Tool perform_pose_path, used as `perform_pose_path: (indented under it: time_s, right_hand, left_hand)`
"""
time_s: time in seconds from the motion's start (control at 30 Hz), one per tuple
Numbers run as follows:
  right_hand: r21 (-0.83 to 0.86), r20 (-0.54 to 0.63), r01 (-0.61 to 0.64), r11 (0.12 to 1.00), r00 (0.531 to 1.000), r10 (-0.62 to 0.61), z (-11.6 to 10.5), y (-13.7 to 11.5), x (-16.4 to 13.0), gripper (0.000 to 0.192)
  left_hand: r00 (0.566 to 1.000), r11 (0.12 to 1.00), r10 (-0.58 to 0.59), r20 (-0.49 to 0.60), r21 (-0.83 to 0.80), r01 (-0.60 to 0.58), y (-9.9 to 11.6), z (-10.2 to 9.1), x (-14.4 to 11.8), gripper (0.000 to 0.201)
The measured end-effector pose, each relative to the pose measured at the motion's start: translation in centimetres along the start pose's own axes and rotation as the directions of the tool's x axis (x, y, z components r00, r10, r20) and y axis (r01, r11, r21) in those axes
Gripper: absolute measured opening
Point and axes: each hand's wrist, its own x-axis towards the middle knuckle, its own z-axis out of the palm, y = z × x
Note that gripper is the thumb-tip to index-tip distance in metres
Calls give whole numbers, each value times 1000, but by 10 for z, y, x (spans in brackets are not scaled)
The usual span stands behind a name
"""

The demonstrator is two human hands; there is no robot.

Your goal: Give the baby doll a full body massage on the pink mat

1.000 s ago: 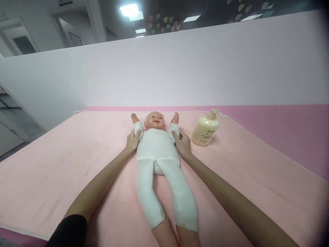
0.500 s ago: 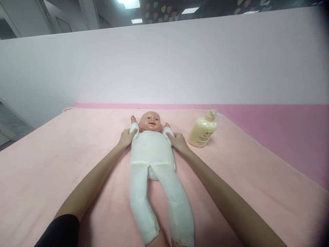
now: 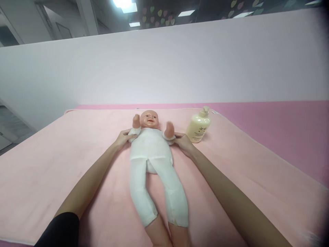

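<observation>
A baby doll (image 3: 151, 145) with a white cloth body lies on its back on a pink blanket (image 3: 64, 161), head away from me. My left hand (image 3: 123, 138) is closed round the doll's arm on the left side of the picture. On the other side, my right hand (image 3: 182, 142) grips the doll's other arm between thumb and fingers. Both of the doll's forearms are raised, with the hands pointing up. Just beyond my right hand stands a pale yellow pump bottle (image 3: 198, 127), close to it.
A white wall panel (image 3: 180, 68) rises behind the blanket. Pink surface (image 3: 282, 130) shows past the blanket's right edge. Above the panel is dark glass (image 3: 210, 13) with heart shapes and light reflections.
The doll's arms have swung from beside its head to a raised position, its hands nearer me. Both my hands have moved slightly apart with them. The view has shifted a little.
</observation>
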Motion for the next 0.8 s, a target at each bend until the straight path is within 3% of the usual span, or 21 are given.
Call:
perform_pose_path:
  time_s: [0.1,0.33,0.5,0.6,0.8]
  right_hand:
    - [23,40,5,1000,999,-6,-4,0,-1,10]
    - [49,43,57,997,997,-59,-7,4,-3,9]
    - [103,40,5,995,999,-9,-8,3,-1,32]
    - [92,39,4,996,999,-8,-7,3,2,36]
    - [-125,-62,-12,992,998,4,6,2,7,47]
  left_hand:
    - [996,999,-23,90,28,20,1,-10,-4,26]
    - [977,994,71,203,67,-87,0,-21,-13,16]
    - [996,999,-20,92,-37,24,7,-12,-15,30]
    - [1000,996,17,-9,-88,-18,4,-6,-11,25]
    - [990,1000,23,-136,-17,-25,-10,0,2,37]
